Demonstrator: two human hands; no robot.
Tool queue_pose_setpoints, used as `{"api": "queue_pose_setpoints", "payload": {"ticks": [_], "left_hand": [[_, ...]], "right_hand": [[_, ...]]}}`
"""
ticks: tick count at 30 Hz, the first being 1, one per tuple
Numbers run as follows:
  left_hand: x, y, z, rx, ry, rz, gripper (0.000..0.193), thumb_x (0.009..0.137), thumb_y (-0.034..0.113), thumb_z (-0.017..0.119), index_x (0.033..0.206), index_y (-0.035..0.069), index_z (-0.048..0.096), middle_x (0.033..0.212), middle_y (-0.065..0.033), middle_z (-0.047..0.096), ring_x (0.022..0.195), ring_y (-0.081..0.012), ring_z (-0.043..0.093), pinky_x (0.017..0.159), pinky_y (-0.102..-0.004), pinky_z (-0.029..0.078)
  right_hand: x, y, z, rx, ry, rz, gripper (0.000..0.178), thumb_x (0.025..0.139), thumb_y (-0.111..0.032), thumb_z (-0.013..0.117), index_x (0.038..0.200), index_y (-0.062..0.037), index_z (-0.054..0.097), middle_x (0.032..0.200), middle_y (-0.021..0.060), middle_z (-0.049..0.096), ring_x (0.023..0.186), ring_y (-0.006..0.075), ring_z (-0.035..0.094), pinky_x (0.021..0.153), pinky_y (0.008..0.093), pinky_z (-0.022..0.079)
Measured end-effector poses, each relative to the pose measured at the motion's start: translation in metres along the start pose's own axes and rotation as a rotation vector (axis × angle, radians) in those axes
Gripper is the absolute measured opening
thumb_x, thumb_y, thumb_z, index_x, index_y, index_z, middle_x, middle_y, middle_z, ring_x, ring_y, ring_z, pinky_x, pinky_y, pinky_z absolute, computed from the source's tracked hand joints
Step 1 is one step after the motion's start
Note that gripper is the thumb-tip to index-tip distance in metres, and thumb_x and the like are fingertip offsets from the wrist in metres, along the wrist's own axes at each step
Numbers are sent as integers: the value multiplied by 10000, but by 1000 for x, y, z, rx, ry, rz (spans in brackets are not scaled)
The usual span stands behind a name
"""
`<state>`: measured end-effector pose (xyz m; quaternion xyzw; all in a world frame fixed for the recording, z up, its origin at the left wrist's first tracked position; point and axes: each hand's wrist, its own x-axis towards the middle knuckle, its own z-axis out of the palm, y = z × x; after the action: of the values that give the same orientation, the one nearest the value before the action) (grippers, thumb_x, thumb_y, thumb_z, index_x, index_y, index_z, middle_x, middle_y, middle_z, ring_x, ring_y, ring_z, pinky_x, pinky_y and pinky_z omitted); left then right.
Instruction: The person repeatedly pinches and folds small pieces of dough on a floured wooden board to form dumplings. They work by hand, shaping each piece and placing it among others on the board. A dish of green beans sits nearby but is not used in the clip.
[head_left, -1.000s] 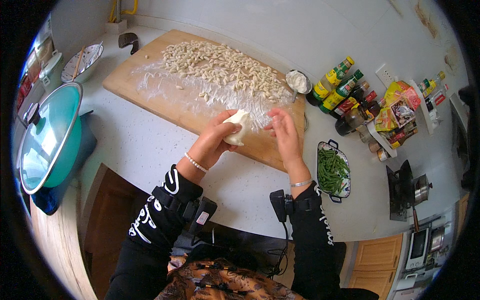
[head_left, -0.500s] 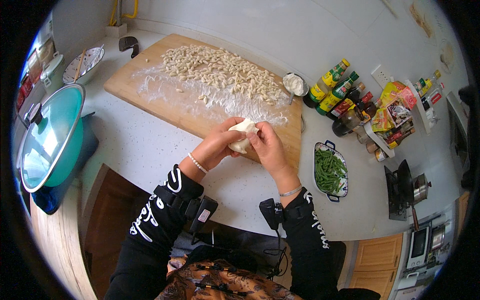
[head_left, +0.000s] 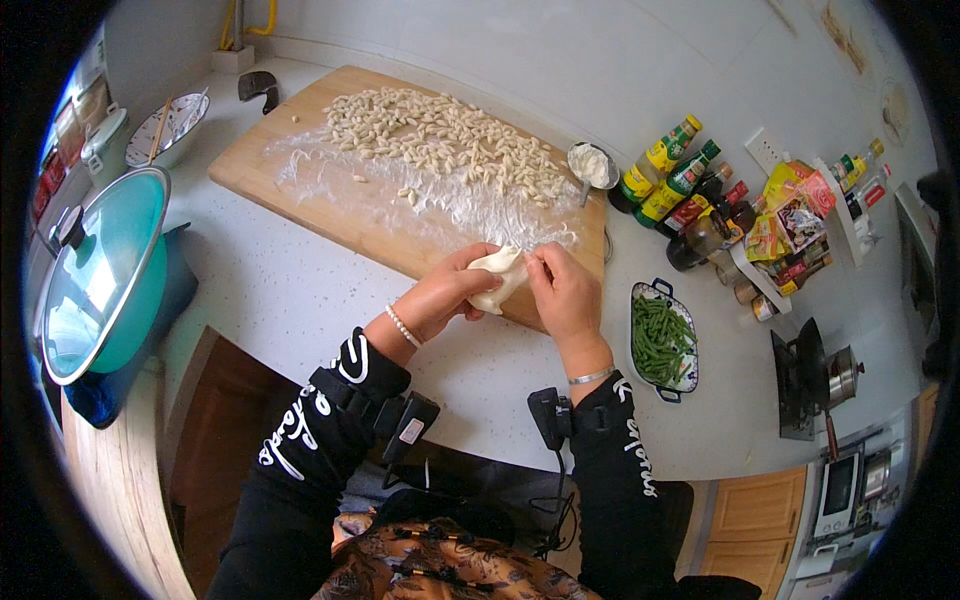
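A pale lump of dough [head_left: 497, 283] is held over the front edge of the wooden board [head_left: 350, 226]. My left hand [head_left: 447, 290] wraps round it from the left, thumb pressed on its face. With thumb and forefinger, my right hand [head_left: 567, 292] pinches the dough's upper right edge. Behind the hands, the board carries a smear of white flour [head_left: 470, 208] and a wide heap of small shaped dough pieces [head_left: 440, 135]. A few such pieces lie apart in front of the heap.
A metal scoop of flour [head_left: 590, 165] sits at the board's right corner, near several sauce bottles [head_left: 664, 160]. Green beans [head_left: 662, 340] fill a two-handled dish at right. At left stand a teal pot with a glass lid [head_left: 105, 265] and a bowl with chopsticks [head_left: 168, 130].
My right hand has moved right, drawing the dough's edge away from the left hand. The dough looks more stretched, and my left hand has shifted slightly right.
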<state>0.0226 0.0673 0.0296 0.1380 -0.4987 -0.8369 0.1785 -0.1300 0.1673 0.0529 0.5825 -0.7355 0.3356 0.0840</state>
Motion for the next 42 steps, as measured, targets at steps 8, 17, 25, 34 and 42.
{"api": "queue_pose_setpoints", "payload": {"ticks": [8, 17, 25, 34, 42], "left_hand": [[-8, 6, -10, -217, 70, 73, 500, 848, 184, 568, 1322, 75, 453, 1110, -47, 597, 839, -116, 579, 629, -238, 482], [-7, 10, -2, -274, 193, 97, 389, 835, 146, 572, 1211, 72, 503, 907, -17, 581, 699, -90, 538, 509, -231, 399], [-8, 9, -2, -265, 167, 93, 401, 833, 144, 569, 1220, 69, 497, 915, -20, 581, 710, -93, 543, 516, -230, 404], [-8, 10, -2, -260, 163, 101, 419, 832, 145, 568, 1235, 64, 489, 926, -26, 581, 711, -94, 533, 527, -227, 398], [-5, 11, -3, -253, 150, 95, 431, 833, 143, 560, 1248, 59, 478, 940, -31, 582, 723, -95, 527, 532, -226, 393]], "right_hand": [[-2, 48, -5, -126, 49, 275, 179, 888, -266, 583, 910, -91, 613, 815, 141, 652, 730, 333, 630, 644, 418, 489], [-33, 58, 5, -133, -267, 9, 367, 774, -217, 743, 1098, -90, 627, 1011, 66, 545, 891, 209, 564, 807, 313, 468], [-31, 75, 12, -141, -203, 12, 562, 721, -263, 779, 1221, -161, 546, 1108, 70, 499, 1050, 272, 499, 942, 396, 378], [-21, 84, 19, -178, -94, -26, 492, 730, -268, 764, 1164, -191, 546, 1060, 49, 517, 1031, 272, 503, 912, 438, 348], [-11, 82, 10, 158, -37, 258, 161, 898, -190, 576, 1019, -87, 605, 885, 88, 608, 843, 224, 589, 721, 346, 450]]}}
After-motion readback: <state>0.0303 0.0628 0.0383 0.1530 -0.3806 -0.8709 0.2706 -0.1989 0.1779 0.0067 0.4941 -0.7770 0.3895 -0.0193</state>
